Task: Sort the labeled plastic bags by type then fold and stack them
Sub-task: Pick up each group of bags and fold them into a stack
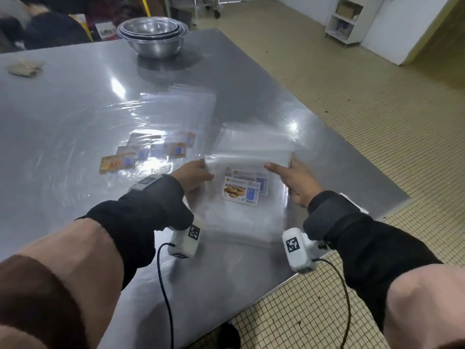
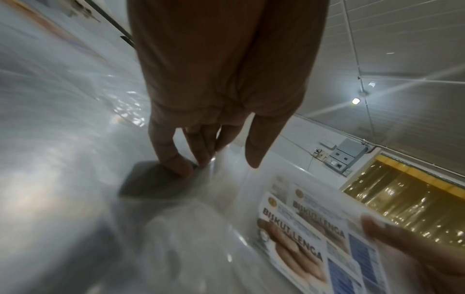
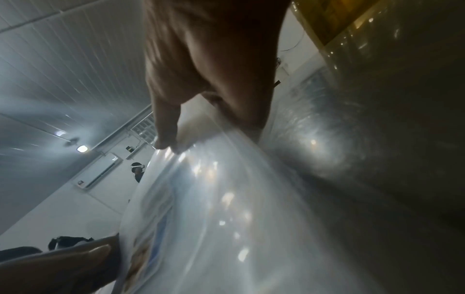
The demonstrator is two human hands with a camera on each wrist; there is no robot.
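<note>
A stack of clear plastic bags [image 1: 251,149] with white "BISKUT LENGA" labels [image 1: 241,193] lies near the right side of the steel table [image 1: 63,109]. My left hand [image 1: 201,172] grips the stack's left edge, thumb on top. In the left wrist view the left hand's [image 2: 221,155] fingers reach down at that edge beside the labels [image 2: 302,238]. My right hand [image 1: 289,172] grips the right edge, thumb laid over the plastic. The right wrist view shows the right hand [image 3: 201,129] with the bag stack [image 3: 226,199] between thumb and fingers. A second spread of clear bags with orange labels [image 1: 156,149] lies to the left.
Nested steel bowls [image 1: 152,36] stand at the table's far side and a crumpled rag [image 1: 24,68] lies far left. The table's right edge [image 1: 357,162] drops to tiled floor close to my right hand. Another person [image 1: 50,28] is beyond the far left corner.
</note>
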